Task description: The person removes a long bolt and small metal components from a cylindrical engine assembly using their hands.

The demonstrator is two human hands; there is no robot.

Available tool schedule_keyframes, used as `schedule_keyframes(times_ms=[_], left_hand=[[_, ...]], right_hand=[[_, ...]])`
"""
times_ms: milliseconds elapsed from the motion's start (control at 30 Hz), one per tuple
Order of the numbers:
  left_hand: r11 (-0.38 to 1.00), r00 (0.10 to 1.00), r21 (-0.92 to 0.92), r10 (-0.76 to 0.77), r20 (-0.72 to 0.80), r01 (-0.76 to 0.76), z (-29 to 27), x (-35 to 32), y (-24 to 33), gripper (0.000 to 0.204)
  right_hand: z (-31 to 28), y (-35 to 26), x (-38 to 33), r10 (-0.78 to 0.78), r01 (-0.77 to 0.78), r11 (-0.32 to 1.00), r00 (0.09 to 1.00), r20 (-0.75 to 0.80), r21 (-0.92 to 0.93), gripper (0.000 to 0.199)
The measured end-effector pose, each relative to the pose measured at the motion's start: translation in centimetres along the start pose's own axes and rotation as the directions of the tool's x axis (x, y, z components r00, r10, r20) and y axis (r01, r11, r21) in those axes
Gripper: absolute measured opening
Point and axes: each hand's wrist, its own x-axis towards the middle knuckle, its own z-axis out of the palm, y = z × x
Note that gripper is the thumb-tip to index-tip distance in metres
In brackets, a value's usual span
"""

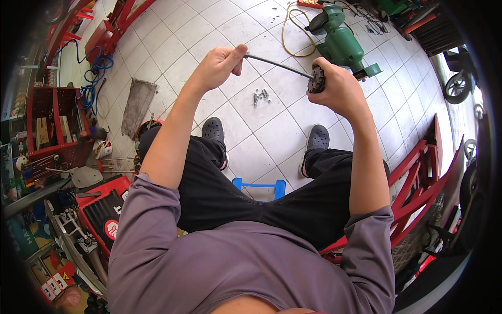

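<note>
My left hand (222, 68) is closed around one end of a thin dark metal rod (277, 65), with the thumb pointing up along it. The rod slants down to the right. Its other end meets the face of a dark, round, notched metal part (316, 80), and I cannot tell how far it goes in. My right hand (339, 91) wraps round that part from the right, hiding its far side. On the tiles between and below my hands lies a small group of loose bolts (261, 97).
A green bench grinder (342, 49) stands on the floor past my right hand, near a yellow cable (285, 34). Left are a grey slab (138, 107), a red rack (57, 123) and a blue hose (99, 68). A red metal frame (418, 172) stands right. A blue stool (261, 186) is beneath me.
</note>
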Motion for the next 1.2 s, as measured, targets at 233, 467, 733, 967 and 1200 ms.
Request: schedule_keyframes(times_ms=[233,467,733,967,1200], left_hand=[[0.98,0.967,-0.028,0.19,-0.169,-0.197,1.1,-0.4,2.1,0.016],[0.986,0.965,0.056,0.165,-0.206,-0.156,2.0,0.0,1.4,0.033],[1.0,0.971,-0.019,0.005,-0.24,-0.01,1.8,0.3,0.9,0.041],[0.906,0.889,-0.19,0.299,-0.348,-0.379,3.2,-0.3,1.9,0.025],[0.935,0.904,-0.095,0.3,-0.306,-0.342,2.5,-0.3,2.2,0.022]], right_hand=[[-0.2,0.4,-0.1,0.017,-0.019,0.998,0.999,-0.037,-0.056,0.044],[-0.1,-0.1,0.0,-0.002,0.002,1.0,1.0,0.003,-0.019,0.047],[0.7,-0.4,-0.1,-0.017,0.017,0.999,1.0,0.026,-0.035,0.051],[0.1,0.1,0.0,0.01,-0.011,1.0,0.997,-0.076,-0.016,0.049],[-0.1,0.4,0.0,0.017,-0.018,1.0,0.998,-0.068,-0.008,0.05]])
